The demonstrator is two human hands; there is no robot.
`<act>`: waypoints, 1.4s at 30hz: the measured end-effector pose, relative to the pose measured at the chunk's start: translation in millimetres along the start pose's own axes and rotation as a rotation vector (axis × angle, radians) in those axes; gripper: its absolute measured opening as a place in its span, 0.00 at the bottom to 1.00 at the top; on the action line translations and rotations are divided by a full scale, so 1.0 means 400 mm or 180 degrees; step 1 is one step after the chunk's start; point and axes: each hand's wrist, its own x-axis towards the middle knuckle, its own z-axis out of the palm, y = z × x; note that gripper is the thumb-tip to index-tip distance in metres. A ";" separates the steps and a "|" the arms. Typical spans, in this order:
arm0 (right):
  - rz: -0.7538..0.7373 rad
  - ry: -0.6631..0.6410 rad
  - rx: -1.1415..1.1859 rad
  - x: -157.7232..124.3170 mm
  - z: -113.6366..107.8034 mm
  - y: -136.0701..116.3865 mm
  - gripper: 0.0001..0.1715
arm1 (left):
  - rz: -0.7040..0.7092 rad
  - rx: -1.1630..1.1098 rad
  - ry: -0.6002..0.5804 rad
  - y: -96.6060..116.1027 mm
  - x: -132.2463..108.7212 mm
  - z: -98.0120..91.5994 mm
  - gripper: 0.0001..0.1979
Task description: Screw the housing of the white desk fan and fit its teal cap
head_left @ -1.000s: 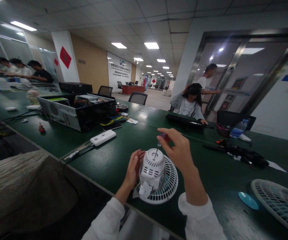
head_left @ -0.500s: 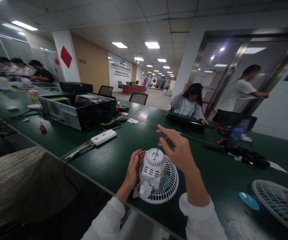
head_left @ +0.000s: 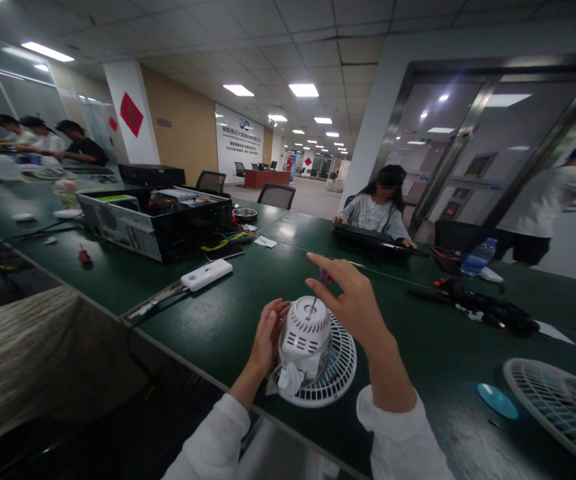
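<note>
Watching from beside the long dark green table (head_left: 418, 353), I see the person's left hand (head_left: 268, 337) curled closed against the side of a white plastic fan motor housing (head_left: 304, 331), with the fingertips pressed on it. This housing stands upright on a round white fan guard (head_left: 335, 377), which lies in the lower middle of the frame, near the table's front edge. A thin metal screwdriver shaft (head_left: 313, 307) leans in a slot on top of the housing. Its small purple handle (head_left: 324, 275) is partly hidden behind the right hand (head_left: 353, 303), whose fingers are raised and half open, so I cannot tell if they really grip it. Under the housing hangs a crumpled white piece (head_left: 289, 380), and I cannot make out what it is. Two white sleeves (head_left: 393, 433) are cut off by the bottom edge.

Some green tabletop lies open around the hands. A white rectangular box (head_left: 207, 275) sits up to the left, and a tangle of black cables (head_left: 483, 310) lies well to the right. A second white fan guard (head_left: 553, 407) is cut off at the lower right corner, just beside a flat blue disc (head_left: 497, 401).
</note>
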 end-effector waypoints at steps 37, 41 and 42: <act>0.3104 -0.1042 -0.0755 -0.071 0.012 0.343 0.09 | -0.0027 -0.0030 0.0020 -0.004 0.004 -0.004 0.20; 0.3077 -0.1593 -0.0752 -0.099 0.031 0.382 0.06 | -0.0012 -0.0037 0.0025 -0.004 0.004 -0.005 0.21; 0.3065 -0.1716 -0.0755 -0.105 0.033 0.389 0.06 | 0.0002 -0.0035 0.0022 -0.005 0.004 -0.005 0.21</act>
